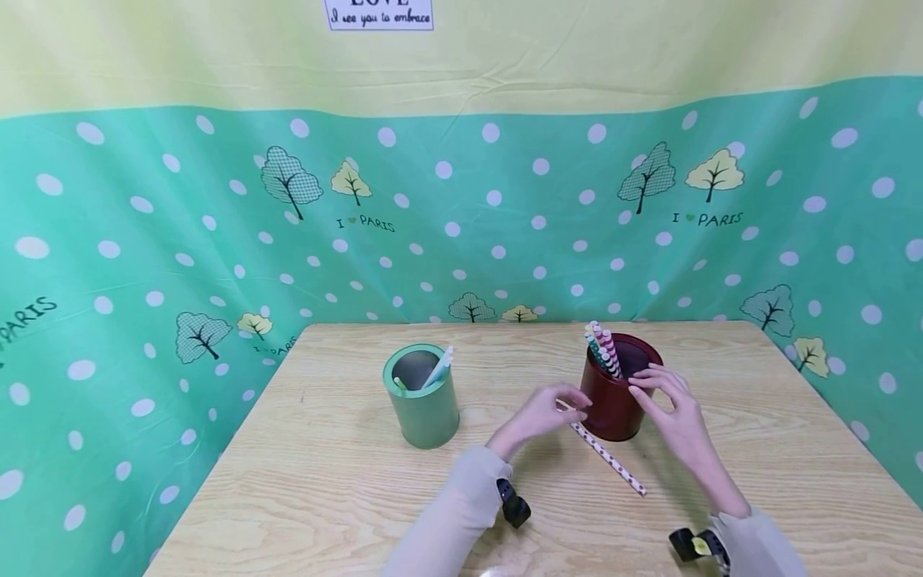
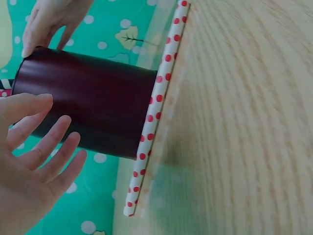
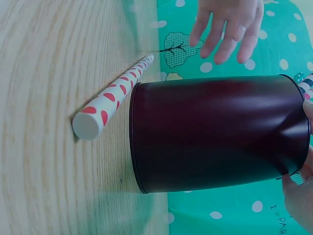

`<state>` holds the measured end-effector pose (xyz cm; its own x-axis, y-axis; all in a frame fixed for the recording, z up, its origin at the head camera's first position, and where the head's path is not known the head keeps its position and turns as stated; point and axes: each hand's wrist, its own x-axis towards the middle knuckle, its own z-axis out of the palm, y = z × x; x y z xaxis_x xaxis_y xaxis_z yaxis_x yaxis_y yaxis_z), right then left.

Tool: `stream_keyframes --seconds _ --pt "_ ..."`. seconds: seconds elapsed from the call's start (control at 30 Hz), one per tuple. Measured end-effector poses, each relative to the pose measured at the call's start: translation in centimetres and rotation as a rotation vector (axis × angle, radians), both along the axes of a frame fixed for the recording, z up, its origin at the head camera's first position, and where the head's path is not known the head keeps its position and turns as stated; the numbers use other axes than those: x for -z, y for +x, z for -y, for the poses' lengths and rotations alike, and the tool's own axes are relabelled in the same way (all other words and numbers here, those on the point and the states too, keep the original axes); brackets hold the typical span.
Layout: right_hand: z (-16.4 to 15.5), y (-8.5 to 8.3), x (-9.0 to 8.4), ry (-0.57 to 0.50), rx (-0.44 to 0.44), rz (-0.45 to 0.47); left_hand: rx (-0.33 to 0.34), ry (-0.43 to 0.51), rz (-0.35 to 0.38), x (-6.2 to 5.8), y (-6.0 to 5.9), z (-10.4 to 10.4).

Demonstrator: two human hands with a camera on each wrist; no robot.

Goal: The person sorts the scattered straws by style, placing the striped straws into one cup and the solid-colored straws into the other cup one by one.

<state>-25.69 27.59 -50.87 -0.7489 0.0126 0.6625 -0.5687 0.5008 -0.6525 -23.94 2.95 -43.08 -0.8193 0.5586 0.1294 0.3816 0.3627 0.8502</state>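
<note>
Right hand (image 1: pixel 674 413) pinches the dark red cup (image 1: pixel 618 401) at its rim; left hand (image 1: pixel 542 413) hangs open, fingers relaxed, holding nothing. Dotted straw (image 1: pixel 609 458) lies flat touching the cup's base, long axis running diagonally toward the person; left hand nearer.

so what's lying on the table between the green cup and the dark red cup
Only bare wooden table lies between the green cup and dark red cup; the head view shows it. The dotted straw lies in front of the red cup.
</note>
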Motion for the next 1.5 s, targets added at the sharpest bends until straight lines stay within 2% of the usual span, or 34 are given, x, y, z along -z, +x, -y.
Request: stream_keyframes --seconds 0.2,0.23,0.43,0.47,0.57,0.63,0.73,0.8,0.97,1.1,1.27,1.33,1.43,1.5 --pt "0.0 -0.1 0.0 0.005 0.0 0.001 0.04 -0.062 -0.026 0.5 0.1 -0.2" --pt "-0.2 -0.4 0.5 0.028 0.033 -0.005 0.045 -0.076 -0.036 0.6 0.1 -0.2" --pt "-0.3 -0.5 0.6 0.011 0.022 -0.002 0.07 -0.149 -0.097 1.5 -0.2 -0.5" --pt "-0.2 -0.2 0.1 -0.008 -0.002 0.005 0.075 -0.154 -0.1 1.6 -0.2 -0.5" --pt "0.4 0.7 -1.2 0.007 -0.004 0.0 0.091 -0.169 -0.11 2.0 -0.3 -0.5" --pt "1.4 2.2 -3.5 -0.027 -0.059 0.004 0.099 -0.185 -0.122 2.2 -0.4 -0.6" --pt "2.1 3.0 -4.7 -0.045 -0.08 -0.004 0.102 -0.206 -0.128 2.5 -0.5 -0.7" --pt "1.9 2.7 -4.3 -0.056 -0.095 -0.008 0.104 -0.223 -0.126 2.7 -0.5 -0.8" --pt "0.1 0.0 -0.2 0.002 -0.005 -0.014 0.122 -0.27 -0.137 2.8 -0.6 -1.0" --pt "-0.4 -0.7 0.9 0.014 0.02 -0.008 0.13 -0.274 -0.102 2.8 -0.5 -1.1" --pt "-0.5 -0.7 0.9 0.017 0.028 0.0 0.132 -0.274 -0.065 3.2 -0.6 -1.3" --pt "-0.1 -0.2 0.2 0.008 0.014 -0.008 0.134 -0.279 -0.063 3.3 -0.6 -1.4" --pt "1.7 2.2 -3.6 -0.004 -0.006 0.013 0.137 -0.277 -0.06 3.5 -0.7 -1.5" --pt "2.6 3.5 -5.5 -0.014 -0.03 0.012 0.139 -0.274 -0.066 3.6 -0.6 -1.5"
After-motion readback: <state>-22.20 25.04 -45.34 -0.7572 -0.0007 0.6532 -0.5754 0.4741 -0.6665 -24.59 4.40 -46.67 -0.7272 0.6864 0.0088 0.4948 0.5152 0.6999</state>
